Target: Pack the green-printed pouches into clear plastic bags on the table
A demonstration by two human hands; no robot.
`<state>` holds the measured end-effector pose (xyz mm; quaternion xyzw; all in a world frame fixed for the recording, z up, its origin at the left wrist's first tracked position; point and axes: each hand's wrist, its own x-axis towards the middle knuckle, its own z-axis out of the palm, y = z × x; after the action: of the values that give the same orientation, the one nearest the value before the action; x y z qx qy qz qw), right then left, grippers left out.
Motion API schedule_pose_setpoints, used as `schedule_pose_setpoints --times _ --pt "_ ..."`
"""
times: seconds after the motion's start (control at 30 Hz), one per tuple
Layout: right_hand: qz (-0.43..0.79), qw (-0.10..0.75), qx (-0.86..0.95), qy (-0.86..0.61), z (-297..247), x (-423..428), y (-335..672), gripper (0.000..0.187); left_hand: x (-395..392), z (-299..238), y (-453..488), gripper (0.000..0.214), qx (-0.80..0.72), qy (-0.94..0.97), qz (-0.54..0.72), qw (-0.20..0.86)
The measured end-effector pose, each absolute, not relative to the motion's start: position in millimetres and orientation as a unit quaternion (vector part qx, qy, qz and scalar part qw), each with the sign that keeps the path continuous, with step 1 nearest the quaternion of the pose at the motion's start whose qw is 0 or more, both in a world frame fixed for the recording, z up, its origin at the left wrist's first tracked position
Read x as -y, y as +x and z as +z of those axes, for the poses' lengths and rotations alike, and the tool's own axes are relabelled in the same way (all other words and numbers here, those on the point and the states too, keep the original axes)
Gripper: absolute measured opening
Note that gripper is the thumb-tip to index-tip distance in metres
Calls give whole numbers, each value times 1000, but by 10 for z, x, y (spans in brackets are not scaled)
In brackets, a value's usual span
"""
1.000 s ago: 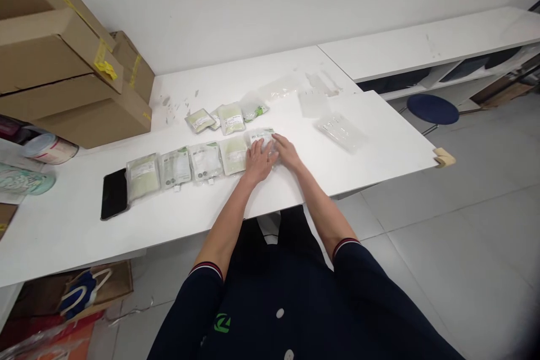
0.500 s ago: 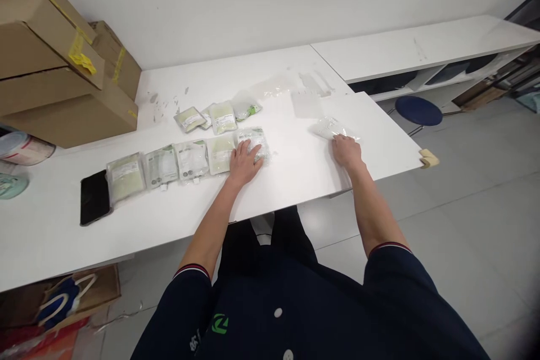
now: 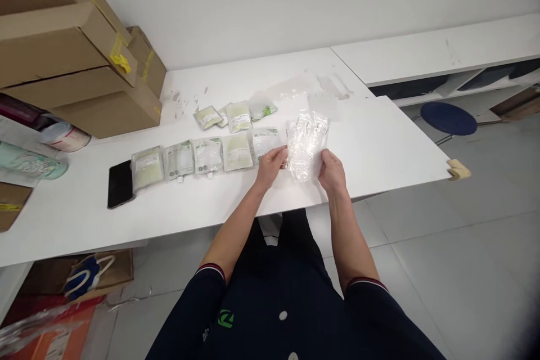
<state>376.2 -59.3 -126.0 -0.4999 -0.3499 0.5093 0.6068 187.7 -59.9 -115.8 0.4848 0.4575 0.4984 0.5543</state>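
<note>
A clear plastic bag (image 3: 307, 146), crinkled and shiny, is held up over the table between both hands. My left hand (image 3: 271, 167) pinches its left edge, and my right hand (image 3: 332, 172) grips the right edge with the thumb on top. Just left of the bag lies a wrapped pouch (image 3: 265, 139), partly behind my left hand. It ends a row with a pale green pouch (image 3: 237, 152), two spouted pouches (image 3: 208, 156) and a thicker wrapped packet (image 3: 147, 167). Behind the row sit smaller pale green packets (image 3: 239, 117) and a pouch with a green print (image 3: 262, 109).
A black phone (image 3: 120, 184) lies at the row's left end. Cardboard boxes (image 3: 113, 104) are stacked at the back left, near a tin (image 3: 65, 136). Flat clear plastic (image 3: 291, 87) lies toward the wall. A padded table corner (image 3: 458, 170) and a blue stool (image 3: 448, 118) are on the right.
My right hand has brought the clear bag leftward and raised it off the table. My left hand has left the end pouch and taken the bag's other edge. The view has shifted slightly left.
</note>
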Motion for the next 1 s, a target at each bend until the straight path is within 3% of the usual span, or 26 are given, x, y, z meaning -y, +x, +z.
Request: schedule_pose_setpoints --times 0.17,0.27,0.37,0.43,0.57,0.73,0.9,1.0 --pt "548 533 380 -522 -1433 584 3652 44 550 -1385 1775 59 -458 448 527 559" --pt "392 489 481 -613 -1385 638 3561 44 578 -1429 1812 69 -471 508 521 499" --pt "218 476 535 -663 -1245 711 3441 46 640 -1418 1886 59 -489 565 522 411" --pt "245 458 558 -647 -1155 743 3370 46 690 -1400 1922 52 -476 603 515 380" --pt "364 422 563 -610 -1095 758 3287 38 780 -1366 1943 61 -402 656 486 415" --pt "455 504 479 -557 -1142 746 3362 23 766 -1374 1907 46 -411 588 517 467" --pt "439 690 280 -502 -1160 744 3759 20 640 -1445 1825 36 -503 467 610 395" --pt "415 723 247 -495 -1201 775 3975 24 647 -1447 1826 39 -532 513 579 343"
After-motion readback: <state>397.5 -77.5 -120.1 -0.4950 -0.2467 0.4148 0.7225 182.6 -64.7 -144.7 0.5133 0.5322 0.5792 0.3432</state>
